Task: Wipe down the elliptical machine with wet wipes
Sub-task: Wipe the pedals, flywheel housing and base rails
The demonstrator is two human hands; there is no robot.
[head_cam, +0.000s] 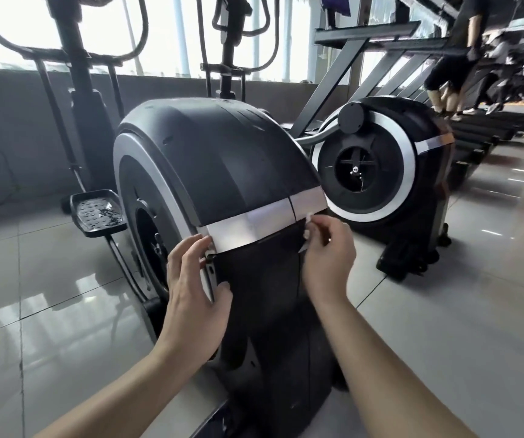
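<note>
The elliptical machine's black rear housing (223,159) fills the middle of the view, with a silver band (254,224) across it. My left hand (191,289) rests on the housing's left edge just below the band, fingers spread and thumb on the black panel. My right hand (327,257) is at the band's right end and pinches a small white wet wipe (308,220) against the housing's right edge. Most of the wipe is hidden by my fingers.
A black foot pedal (98,213) sticks out at the left. A second elliptical (377,162) stands close on the right. Behind it a person (456,58) walks on a treadmill. Glossy floor tiles (459,311) surround the machines; a grey low wall (11,121) runs behind.
</note>
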